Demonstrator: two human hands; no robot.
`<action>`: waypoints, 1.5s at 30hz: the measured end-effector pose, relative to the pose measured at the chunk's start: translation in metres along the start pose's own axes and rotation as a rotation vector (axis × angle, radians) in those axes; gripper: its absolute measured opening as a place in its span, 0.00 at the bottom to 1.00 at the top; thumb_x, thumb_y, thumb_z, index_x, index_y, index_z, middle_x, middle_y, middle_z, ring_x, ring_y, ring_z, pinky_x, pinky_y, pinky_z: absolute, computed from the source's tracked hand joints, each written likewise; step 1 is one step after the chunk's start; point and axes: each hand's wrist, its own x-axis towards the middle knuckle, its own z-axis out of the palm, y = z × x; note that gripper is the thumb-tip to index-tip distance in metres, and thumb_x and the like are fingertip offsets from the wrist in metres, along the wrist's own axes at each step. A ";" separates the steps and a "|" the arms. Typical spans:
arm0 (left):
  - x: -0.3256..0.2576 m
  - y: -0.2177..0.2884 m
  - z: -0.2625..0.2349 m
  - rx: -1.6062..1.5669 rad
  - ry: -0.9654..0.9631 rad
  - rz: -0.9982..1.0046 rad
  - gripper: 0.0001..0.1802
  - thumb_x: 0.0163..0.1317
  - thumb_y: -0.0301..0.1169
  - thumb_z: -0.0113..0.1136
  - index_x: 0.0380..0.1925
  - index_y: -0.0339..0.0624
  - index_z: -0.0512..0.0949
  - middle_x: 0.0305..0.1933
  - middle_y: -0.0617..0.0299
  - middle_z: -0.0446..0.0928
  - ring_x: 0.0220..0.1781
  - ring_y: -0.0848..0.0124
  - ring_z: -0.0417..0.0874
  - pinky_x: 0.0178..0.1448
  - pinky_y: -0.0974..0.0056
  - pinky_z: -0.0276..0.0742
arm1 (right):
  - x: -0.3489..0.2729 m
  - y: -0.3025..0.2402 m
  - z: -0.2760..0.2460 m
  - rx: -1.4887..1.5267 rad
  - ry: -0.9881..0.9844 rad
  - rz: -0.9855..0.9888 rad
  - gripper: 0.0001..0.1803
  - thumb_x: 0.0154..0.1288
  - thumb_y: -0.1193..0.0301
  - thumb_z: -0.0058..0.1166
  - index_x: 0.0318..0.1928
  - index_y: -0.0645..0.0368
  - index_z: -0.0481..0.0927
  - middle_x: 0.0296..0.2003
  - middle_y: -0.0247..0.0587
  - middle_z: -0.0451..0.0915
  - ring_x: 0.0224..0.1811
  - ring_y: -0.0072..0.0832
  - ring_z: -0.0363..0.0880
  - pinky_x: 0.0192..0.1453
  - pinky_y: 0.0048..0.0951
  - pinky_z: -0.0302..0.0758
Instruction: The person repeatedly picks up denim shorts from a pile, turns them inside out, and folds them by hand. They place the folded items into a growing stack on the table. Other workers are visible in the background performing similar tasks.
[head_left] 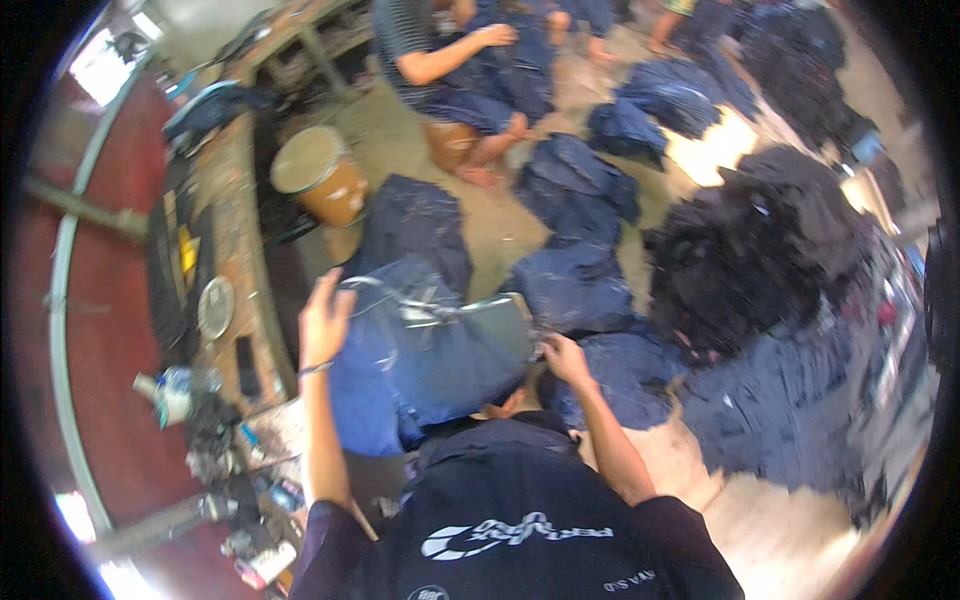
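Observation:
A dark blue garment (430, 360) lies spread over my lap, with pale threads or a light strip across its upper part. At its left edge, my left hand (325, 325) is raised with the fingers stretched out and apart, beside the cloth and not gripping it. On the other side, my right hand (568, 360) is closed, its fingertips pinching the garment's right edge. Some blur hides the finer detail of the cloth at that pinch.
Navy cloth heaps (570, 285) lie ahead, and a large black pile (755, 255) rises at the right. A cluttered wooden bench (235, 200) runs along the left, near a brown drum-shaped stool (335, 185). Another person (425, 60) sits ahead handling dark cloth.

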 end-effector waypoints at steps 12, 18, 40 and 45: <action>0.043 -0.066 0.006 0.295 -0.687 -0.202 0.70 0.37 0.77 0.77 0.68 0.29 0.75 0.73 0.37 0.75 0.77 0.45 0.75 0.77 0.41 0.71 | -0.050 -0.012 -0.029 0.267 0.035 0.270 0.22 0.77 0.61 0.60 0.62 0.62 0.85 0.50 0.55 0.91 0.55 0.43 0.91 0.61 0.41 0.83; 0.014 -0.026 -0.015 0.293 -0.509 0.058 0.42 0.51 0.62 0.79 0.58 0.44 0.83 0.59 0.51 0.77 0.68 0.50 0.76 0.74 0.37 0.69 | -0.059 -0.127 -0.051 0.392 0.105 -0.085 0.19 0.74 0.66 0.67 0.58 0.64 0.85 0.39 0.45 0.90 0.40 0.30 0.89 0.45 0.33 0.85; -0.066 -0.003 -0.016 0.458 -0.213 0.063 0.53 0.45 0.66 0.80 0.67 0.49 0.75 0.54 0.59 0.83 0.62 0.59 0.82 0.63 0.44 0.69 | 0.034 -0.284 -0.231 1.017 0.222 -0.130 0.12 0.82 0.64 0.55 0.49 0.61 0.84 0.27 0.30 0.78 0.22 0.14 0.71 0.23 0.17 0.64; -0.042 -0.039 -0.009 0.452 -0.548 -0.081 0.59 0.37 0.74 0.79 0.64 0.46 0.77 0.54 0.47 0.86 0.64 0.50 0.83 0.63 0.34 0.72 | 0.084 -0.266 -0.199 0.367 0.475 -0.194 0.10 0.75 0.74 0.59 0.51 0.63 0.87 0.35 0.38 0.86 0.36 0.29 0.83 0.44 0.33 0.80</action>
